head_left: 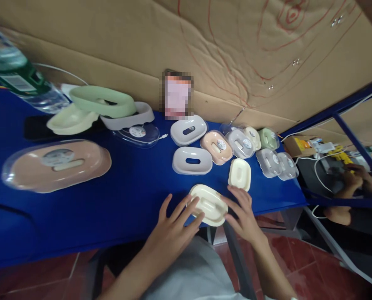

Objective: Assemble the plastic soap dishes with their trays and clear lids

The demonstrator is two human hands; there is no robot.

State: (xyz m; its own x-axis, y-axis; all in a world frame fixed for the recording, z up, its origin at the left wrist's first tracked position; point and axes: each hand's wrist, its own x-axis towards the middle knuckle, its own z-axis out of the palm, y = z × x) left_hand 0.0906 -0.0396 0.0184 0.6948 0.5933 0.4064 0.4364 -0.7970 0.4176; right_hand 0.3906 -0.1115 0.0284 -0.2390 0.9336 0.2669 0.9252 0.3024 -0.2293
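Cream dish is lying near the front edge of the blue counter, right in front of the person, between the two hands. Its open side is facing up, and a long bump is sticking up in its middle.

For good handling, both hands are needing to be soft and even, one on each side, because the dish is looking smooth and may be slipping easily. Fingertips are doing best low on the rim, with no hard push on the bump. The front edge is very near, so a pull toward the body could be tipping the dish off.

The left hand is open wide, with its fingers spread out. Some of its fingertips are reaching over the left side of the dish and seem to be touching it. The right hand is open too, with its fingers apart and a little bent. It is resting its fingertips by the right rim, and its upper fingers are coming close to the small cream dish. Neither hand is squeezing the dish shut in a fist. How hard the fingers are pressing, nobody can tell.
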